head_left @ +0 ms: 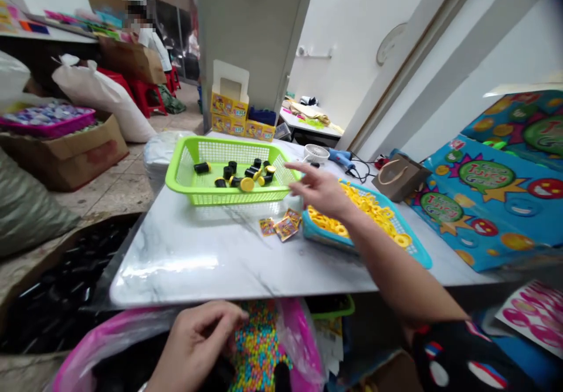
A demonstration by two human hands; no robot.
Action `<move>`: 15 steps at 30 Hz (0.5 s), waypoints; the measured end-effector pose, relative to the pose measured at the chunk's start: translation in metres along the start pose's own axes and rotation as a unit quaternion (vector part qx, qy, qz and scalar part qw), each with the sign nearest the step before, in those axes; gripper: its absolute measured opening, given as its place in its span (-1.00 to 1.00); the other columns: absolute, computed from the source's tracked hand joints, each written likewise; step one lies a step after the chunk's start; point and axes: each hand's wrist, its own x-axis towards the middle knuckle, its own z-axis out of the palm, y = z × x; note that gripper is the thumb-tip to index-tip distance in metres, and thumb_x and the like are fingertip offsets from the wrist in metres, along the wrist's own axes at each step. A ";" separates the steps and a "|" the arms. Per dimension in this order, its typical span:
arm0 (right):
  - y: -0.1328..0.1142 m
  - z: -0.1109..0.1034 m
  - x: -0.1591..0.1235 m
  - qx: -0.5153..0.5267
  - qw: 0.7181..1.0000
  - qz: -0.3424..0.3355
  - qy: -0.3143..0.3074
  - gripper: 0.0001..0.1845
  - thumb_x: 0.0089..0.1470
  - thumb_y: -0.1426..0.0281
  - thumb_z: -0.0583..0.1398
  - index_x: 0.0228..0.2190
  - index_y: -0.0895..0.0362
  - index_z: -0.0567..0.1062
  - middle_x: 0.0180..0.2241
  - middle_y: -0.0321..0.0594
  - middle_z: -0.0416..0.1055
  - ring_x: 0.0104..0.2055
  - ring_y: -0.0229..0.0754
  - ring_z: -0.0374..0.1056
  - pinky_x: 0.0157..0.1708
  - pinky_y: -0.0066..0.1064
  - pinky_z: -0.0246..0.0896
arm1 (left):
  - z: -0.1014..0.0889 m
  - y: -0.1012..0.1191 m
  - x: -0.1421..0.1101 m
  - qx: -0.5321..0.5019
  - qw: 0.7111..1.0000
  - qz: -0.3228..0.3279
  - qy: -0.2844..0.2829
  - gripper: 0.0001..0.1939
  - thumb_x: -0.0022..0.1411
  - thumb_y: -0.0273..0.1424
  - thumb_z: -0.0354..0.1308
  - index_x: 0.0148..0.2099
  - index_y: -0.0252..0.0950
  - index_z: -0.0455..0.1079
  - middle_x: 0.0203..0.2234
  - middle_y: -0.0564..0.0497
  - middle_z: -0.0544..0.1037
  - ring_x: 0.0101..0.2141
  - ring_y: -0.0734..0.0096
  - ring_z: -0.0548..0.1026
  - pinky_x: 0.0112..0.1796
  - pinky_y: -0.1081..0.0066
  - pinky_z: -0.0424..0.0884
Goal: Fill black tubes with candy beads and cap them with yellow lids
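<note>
A right hand (319,191), fingers loosely spread with nothing seen in them, hovers above the near-left end of a blue basket (424,258) heaped with yellow rings (372,213), its fingertips beside the right end of a green basket (229,198) on a marble-patterned table (189,269). The green basket holds black tubes (202,168), several fitted with yellow caps (247,185). A left hand (197,336), its fingers curled and thumb close to the forefinger, is poised below the table's front edge, beside colorful beads (259,339) in a pink tub (94,342) lined with clear plastic; whether it pinches anything cannot be told. Small printed packets (285,227) lie on the table between the baskets, near a white fan (316,153). To the right stands a bright blue printed box (492,198); in the left background, a person (152,43) in a light top appears near red stools (147,95).
</note>
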 end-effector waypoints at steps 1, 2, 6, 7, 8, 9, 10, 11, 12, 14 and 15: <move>0.018 -0.009 -0.006 -0.109 0.991 0.039 0.064 -0.67 0.16 0.26 0.15 -0.06 0.06 0.51 -0.53 -0.32 0.45 -0.58 -0.31 0.32 -0.48 -0.41 0.26 | -0.002 -0.004 -0.001 0.048 0.998 0.024 -0.044 -0.66 0.30 -0.23 0.05 -0.38 -0.30 0.53 -0.62 0.02 0.53 -0.58 0.47 0.49 -0.52 0.55 0.42; 0.035 -0.015 -0.013 -0.222 0.968 0.067 0.096 -0.78 0.12 0.27 0.19 -0.25 0.08 0.59 -0.56 -0.30 0.43 -0.56 -0.29 0.32 -0.46 -0.40 0.24 | -0.002 -0.008 -0.001 0.103 0.990 0.042 -0.087 -0.66 0.30 -0.28 0.05 -0.43 -0.30 0.51 -0.60 0.01 0.54 -0.56 0.46 0.49 -0.50 0.55 0.42; 0.089 -0.019 -0.039 -0.258 0.957 0.123 0.041 -0.81 -0.04 0.27 0.31 -0.50 0.16 0.59 -0.66 -0.29 0.34 -0.61 -0.35 0.21 -0.50 -0.40 0.12 | 0.008 -0.028 -0.002 0.320 0.940 0.034 -0.114 -0.81 0.23 -0.49 0.08 -0.21 -0.33 0.53 -0.32 -0.11 0.61 -0.30 0.26 0.57 -0.21 0.33 0.48; 0.096 -0.017 -0.041 -0.269 0.955 0.121 0.027 -0.76 -0.04 0.23 0.30 -0.47 0.17 0.60 -0.65 -0.30 0.35 -0.62 -0.38 0.19 -0.52 -0.42 0.09 | 0.013 -0.032 -0.003 0.368 0.922 0.028 -0.116 -0.80 0.23 -0.51 0.08 -0.16 -0.35 0.51 -0.28 -0.15 0.60 -0.27 0.23 0.57 -0.20 0.29 0.48; 0.102 -0.016 -0.042 -0.285 0.952 0.112 0.012 -0.69 -0.04 0.16 0.27 -0.43 0.17 0.60 -0.64 -0.31 0.37 -0.64 -0.41 0.17 -0.54 -0.43 0.06 | 0.019 -0.035 -0.004 0.403 0.905 0.037 -0.130 -0.79 0.22 -0.53 0.07 -0.15 -0.36 0.50 -0.28 -0.16 0.58 -0.26 0.20 0.56 -0.21 0.27 0.48; 0.106 -0.015 -0.041 -0.297 0.949 0.101 -0.002 -0.61 -0.03 0.09 0.24 -0.39 0.17 0.61 -0.63 -0.32 0.38 -0.64 -0.43 0.17 -0.55 -0.45 0.04 | 0.026 -0.037 -0.006 0.425 0.893 0.040 -0.141 -0.80 0.21 -0.54 0.07 -0.17 -0.37 0.49 -0.31 -0.17 0.57 -0.27 0.17 0.55 -0.23 0.24 0.48; 0.110 -0.016 -0.039 -0.311 0.946 0.093 -0.012 -0.53 -0.04 0.02 0.21 -0.35 0.18 0.60 -0.62 -0.33 0.39 -0.64 -0.44 0.18 -0.56 -0.46 0.02 | 0.031 -0.038 -0.007 0.436 0.886 0.043 -0.151 -0.81 0.20 -0.56 0.07 -0.20 -0.39 0.49 -0.34 -0.18 0.56 -0.29 0.14 0.55 -0.25 0.22 0.48; 0.114 -0.018 -0.038 -0.324 0.942 0.089 -0.013 -0.46 -0.06 -0.03 0.18 -0.33 0.18 0.60 -0.62 -0.34 0.39 -0.64 -0.45 0.20 -0.56 -0.46 0.01 | 0.036 -0.038 -0.009 0.439 0.883 0.043 -0.157 -0.82 0.19 -0.57 0.06 -0.24 -0.41 0.49 -0.38 -0.19 0.55 -0.32 0.13 0.54 -0.27 0.20 0.48; 0.118 -0.021 -0.037 -0.335 0.938 0.089 -0.004 -0.42 -0.07 -0.07 0.16 -0.30 0.18 0.59 -0.62 -0.34 0.40 -0.62 -0.44 0.23 -0.55 -0.45 0.01 | 0.039 -0.038 -0.010 0.437 0.885 0.040 -0.158 -0.83 0.18 -0.59 0.05 -0.27 -0.42 0.49 -0.41 -0.19 0.54 -0.34 0.12 0.54 -0.28 0.19 0.47; 0.126 -0.031 -0.039 -0.360 0.929 0.082 0.028 -0.41 -0.09 -0.08 0.15 -0.26 0.14 0.59 -0.62 -0.35 0.42 -0.56 -0.38 0.35 -0.51 -0.42 0.05 | 0.041 -0.038 -0.011 0.422 0.892 0.040 -0.156 -0.82 0.17 -0.62 0.05 -0.30 -0.43 0.49 -0.45 -0.19 0.53 -0.37 0.16 0.54 -0.29 0.22 0.48; 0.128 -0.036 -0.043 -0.374 0.923 0.079 0.037 -0.45 -0.09 -0.07 0.16 -0.27 0.10 0.59 -0.62 -0.34 0.44 -0.51 -0.33 0.40 -0.49 -0.40 0.07 | 0.039 -0.038 -0.010 0.413 0.896 0.046 -0.158 -0.82 0.18 -0.61 0.06 -0.28 -0.42 0.50 -0.44 -0.17 0.54 -0.37 0.21 0.54 -0.28 0.26 0.48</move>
